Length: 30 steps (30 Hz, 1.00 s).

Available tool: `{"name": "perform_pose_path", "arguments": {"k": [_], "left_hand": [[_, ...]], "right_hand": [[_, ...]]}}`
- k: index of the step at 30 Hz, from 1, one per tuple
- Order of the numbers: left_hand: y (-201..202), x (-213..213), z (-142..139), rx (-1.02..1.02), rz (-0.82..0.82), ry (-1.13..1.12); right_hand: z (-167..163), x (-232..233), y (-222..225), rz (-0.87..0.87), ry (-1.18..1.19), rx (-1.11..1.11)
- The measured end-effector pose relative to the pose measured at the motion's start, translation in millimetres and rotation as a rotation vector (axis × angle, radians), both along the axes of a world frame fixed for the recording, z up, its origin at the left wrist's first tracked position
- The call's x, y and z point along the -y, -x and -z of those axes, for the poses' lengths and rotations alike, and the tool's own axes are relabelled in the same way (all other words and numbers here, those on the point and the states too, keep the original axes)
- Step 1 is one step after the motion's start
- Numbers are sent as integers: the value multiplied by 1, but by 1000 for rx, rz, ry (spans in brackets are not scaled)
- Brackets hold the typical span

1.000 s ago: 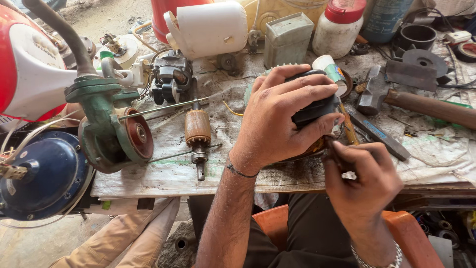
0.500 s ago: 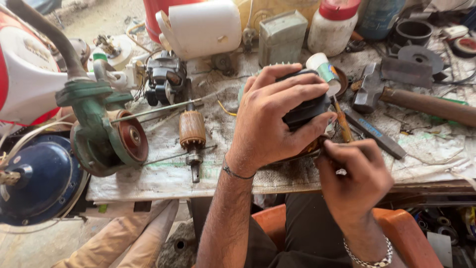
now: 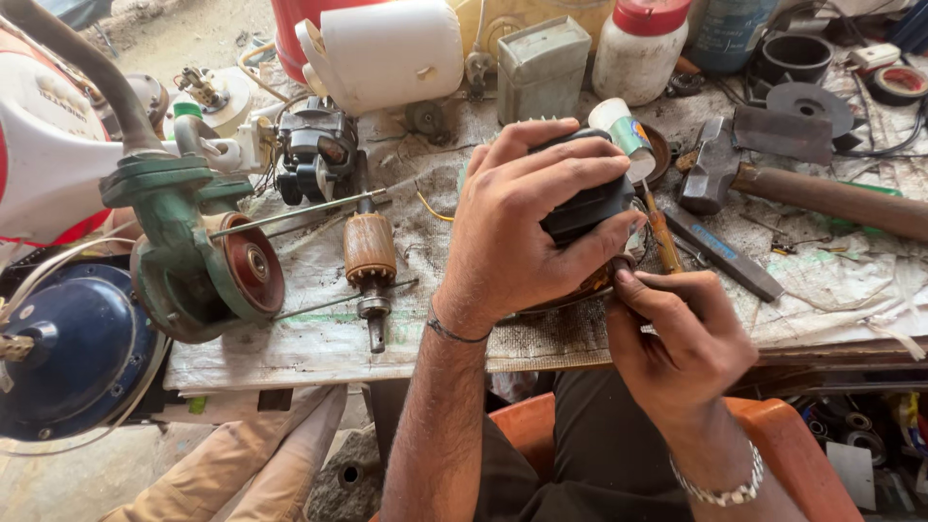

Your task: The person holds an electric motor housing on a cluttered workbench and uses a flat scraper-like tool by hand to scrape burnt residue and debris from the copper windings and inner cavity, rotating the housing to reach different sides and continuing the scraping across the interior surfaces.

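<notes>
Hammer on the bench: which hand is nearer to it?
Right. The right hand sits at the bench edge, below and left of the hammer. The left hand grips a black motor part farther left.

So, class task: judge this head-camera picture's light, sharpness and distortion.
Head view: soft even daylight, faint shadows, no harsh glare; left hand gripping the black motor housing is sharp, as is the copper-wound armature; right hand is also clear; wide-angle bending stretches the green pump body at the edge.

A black plastic motor housing [image 3: 590, 208], a green cast pump body [image 3: 188, 256] with a rust-red disc, a copper-brown wound armature [image 3: 369, 249], a white jar with a red lid [image 3: 640, 48].
</notes>
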<state>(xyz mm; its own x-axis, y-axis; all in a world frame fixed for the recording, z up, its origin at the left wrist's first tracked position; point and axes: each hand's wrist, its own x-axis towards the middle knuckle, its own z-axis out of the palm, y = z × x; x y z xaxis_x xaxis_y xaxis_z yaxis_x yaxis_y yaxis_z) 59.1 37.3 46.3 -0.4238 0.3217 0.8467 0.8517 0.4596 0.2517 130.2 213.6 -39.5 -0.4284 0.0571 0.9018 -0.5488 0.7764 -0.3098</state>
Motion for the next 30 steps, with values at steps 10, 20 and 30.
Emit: {"name": "perform_pose_path", "arguments": {"k": [10,20,30], "left_hand": [[0,1,1,3,12,-5],[-1,1,-1,15,3,-7],[0,1,2,10,13,-22]], "right_hand": [[2,0,-5,-2,-18,-8],[-9,4,-3,-46,-2,9],[-4,5,-6,-36,43,64]]}}
